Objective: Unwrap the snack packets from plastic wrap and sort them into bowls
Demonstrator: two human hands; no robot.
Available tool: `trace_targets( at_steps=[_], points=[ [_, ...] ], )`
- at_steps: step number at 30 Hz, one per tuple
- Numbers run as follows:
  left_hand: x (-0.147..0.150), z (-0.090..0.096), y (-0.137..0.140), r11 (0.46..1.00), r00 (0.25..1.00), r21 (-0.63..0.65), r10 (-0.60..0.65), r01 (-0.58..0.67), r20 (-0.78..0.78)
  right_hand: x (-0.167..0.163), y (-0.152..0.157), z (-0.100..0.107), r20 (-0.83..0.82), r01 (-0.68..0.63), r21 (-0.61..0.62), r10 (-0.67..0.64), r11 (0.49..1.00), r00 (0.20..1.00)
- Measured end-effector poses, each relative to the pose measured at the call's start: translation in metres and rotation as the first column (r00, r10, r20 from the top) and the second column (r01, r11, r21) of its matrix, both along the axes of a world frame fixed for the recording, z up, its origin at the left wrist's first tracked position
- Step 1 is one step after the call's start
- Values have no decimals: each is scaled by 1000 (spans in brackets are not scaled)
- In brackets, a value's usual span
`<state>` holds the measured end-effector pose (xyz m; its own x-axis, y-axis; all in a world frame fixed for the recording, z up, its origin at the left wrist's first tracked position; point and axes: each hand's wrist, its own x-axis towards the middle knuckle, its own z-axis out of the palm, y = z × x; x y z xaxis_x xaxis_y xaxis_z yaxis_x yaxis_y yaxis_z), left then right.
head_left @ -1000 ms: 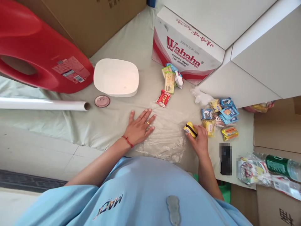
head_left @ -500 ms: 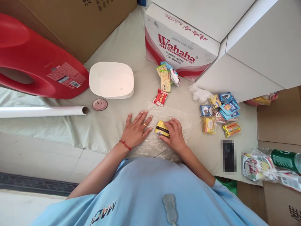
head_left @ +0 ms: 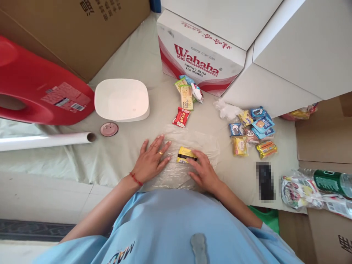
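Observation:
My left hand lies flat with fingers spread on the left part of a clear plastic bag. On that bag sits a small yellow snack packet with a black band. Over its right end is my right hand, its fingers apart and not wrapped round the packet; whether a fingertip touches it I cannot tell. A red snack packet rests just beyond the bag. Behind it, several wrapped snacks, a pale green cracker packet among them, lie against the Wahaha carton.
To the right is a pile of snack packets, with a blurred dark object nearer me. A white plastic tub, a round pink disc, a white tube and a red jug stand or lie to the left.
My right hand has loosened off the yellow packet and drawn slightly back toward me. The packet lies flat on the bag. My left hand stays spread; the whole view has shifted a little.

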<state>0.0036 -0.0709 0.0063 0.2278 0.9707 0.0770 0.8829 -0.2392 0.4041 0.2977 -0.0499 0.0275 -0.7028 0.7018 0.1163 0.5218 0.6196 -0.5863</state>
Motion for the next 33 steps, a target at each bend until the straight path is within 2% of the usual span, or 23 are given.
trace_targets(
  at_steps=[3,5,9,12,15,18,21,23,26,28,31,33],
  points=[
    [-20,4,-15,992,986,20,-126,124,109,35,-6,14,-49,-245,-132,241,960,969],
    [-32,7,-27,976,962,41,-216,212,165,56,-10,24,-15,-321,-214,325,922,945],
    [-43,14,-50,973,965,73,-226,218,134,76,-19,32,83,-289,-267,321,919,943],
    [-43,13,-58,956,951,15,-294,294,97,77,-27,24,132,-269,-196,297,943,946],
    [-43,8,-57,945,941,-52,-315,323,127,73,-30,12,82,-183,-88,190,979,978],
    [-44,8,-46,967,953,-75,-222,241,209,71,-25,11,-49,-105,-83,101,991,994],
    [-40,18,-22,971,925,-126,-145,201,352,68,-13,23,-160,-33,-233,-5,972,987],
    [-35,25,1,973,909,-173,-71,154,411,65,-3,28,-155,106,-347,-168,932,973],
    [-23,28,40,968,931,-248,120,-33,344,59,14,22,-43,370,-421,-426,828,904],
    [-17,25,60,959,943,-249,201,-135,267,57,24,12,32,479,-365,-504,798,863],
    [-17,21,70,954,927,-107,296,-279,228,61,33,-1,122,527,-155,-513,836,850],
    [-21,25,62,909,886,30,396,-415,239,67,36,-2,151,523,-5,-516,853,843]
  ],
)
